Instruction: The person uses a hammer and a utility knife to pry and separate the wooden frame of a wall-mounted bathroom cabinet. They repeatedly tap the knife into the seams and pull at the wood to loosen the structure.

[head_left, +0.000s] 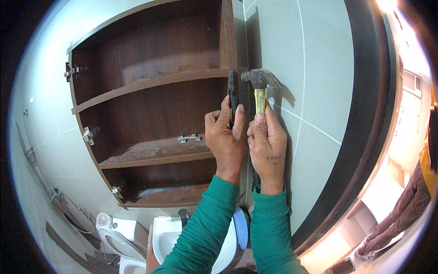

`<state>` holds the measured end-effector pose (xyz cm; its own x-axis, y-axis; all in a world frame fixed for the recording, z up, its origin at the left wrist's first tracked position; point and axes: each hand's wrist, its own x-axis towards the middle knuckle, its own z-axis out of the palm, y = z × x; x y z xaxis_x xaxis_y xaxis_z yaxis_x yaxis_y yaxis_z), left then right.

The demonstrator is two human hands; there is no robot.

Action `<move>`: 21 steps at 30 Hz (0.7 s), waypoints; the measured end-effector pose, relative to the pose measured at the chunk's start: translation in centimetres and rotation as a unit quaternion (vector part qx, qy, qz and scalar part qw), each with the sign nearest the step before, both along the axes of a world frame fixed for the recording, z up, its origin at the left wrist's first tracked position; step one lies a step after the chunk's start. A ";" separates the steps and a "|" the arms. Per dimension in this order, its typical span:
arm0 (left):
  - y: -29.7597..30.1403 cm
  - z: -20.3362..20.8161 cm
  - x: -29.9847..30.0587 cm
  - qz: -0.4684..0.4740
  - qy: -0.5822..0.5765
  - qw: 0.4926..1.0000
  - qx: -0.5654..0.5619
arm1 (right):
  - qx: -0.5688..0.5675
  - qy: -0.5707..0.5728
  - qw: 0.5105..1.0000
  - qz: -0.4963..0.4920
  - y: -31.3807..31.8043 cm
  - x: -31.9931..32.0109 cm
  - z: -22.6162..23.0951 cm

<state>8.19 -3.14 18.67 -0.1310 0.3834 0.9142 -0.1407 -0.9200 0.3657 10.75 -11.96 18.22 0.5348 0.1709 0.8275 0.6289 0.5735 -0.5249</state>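
In my right hand [268,148] is a claw hammer [260,97], gripped by its yellow handle with the dark, worn head upward. That head is a little to the right of the cabinet's right edge, in front of the tiled wall. My left hand [224,139] pinches a slim dark tool [231,84], whose exact kind I cannot tell. It stands upright along the right side panel of the brown wooden wall cabinet [150,162]. The cabinet has no doors on it. On the middle shelf lies a small metal hinge plate [189,138].
Metal hinges [90,135] stick out along the cabinet's left edge. Below are a white washbasin [164,235] with a dark tap [184,216], a blue oval object [241,227] and a toilet [123,239]. A dark door frame [353,141] curves at right; another person's legs [399,208] show beyond it.
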 end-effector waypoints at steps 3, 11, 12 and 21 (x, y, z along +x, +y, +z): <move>0.1 0.1 -0.3 -0.022 0.010 1.000 -0.006 | -0.015 0.005 1.000 0.003 -0.1 -0.1 -0.1; 0.0 0.4 -0.5 -0.038 0.005 0.999 -0.010 | -0.013 -0.060 0.991 -0.120 0.1 -0.1 0.2; 0.0 0.4 -0.5 -0.037 -0.001 0.999 -0.004 | -0.004 -0.071 0.989 -0.131 0.3 -0.1 0.3; 0.1 0.2 -0.7 -0.076 0.017 0.996 -0.042 | 0.012 -0.098 0.988 -0.118 1.0 0.1 0.6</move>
